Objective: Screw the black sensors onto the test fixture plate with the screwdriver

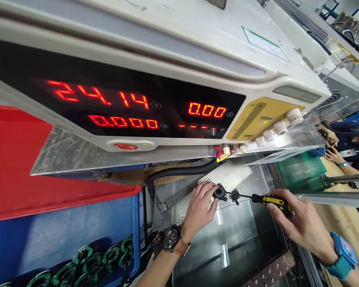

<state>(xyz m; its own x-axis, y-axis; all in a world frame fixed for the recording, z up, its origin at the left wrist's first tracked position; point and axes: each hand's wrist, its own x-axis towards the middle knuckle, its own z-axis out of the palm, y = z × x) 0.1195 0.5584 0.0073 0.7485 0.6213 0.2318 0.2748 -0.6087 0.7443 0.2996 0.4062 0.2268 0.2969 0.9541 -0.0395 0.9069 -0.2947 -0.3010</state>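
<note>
Brown-strapped watch (176,242) (dark round dial (170,239)), blue wristband (343,255)

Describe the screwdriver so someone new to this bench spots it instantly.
Start at the big white power supply with lit red digits. Below its white knobs, the right hand holds the screwdriver, shaft pointing left toward two small black parts at the left hand. Its yellow-marked black handle sets it apart from those plain black parts.

White glare on dark worktop (242,247)
</note>
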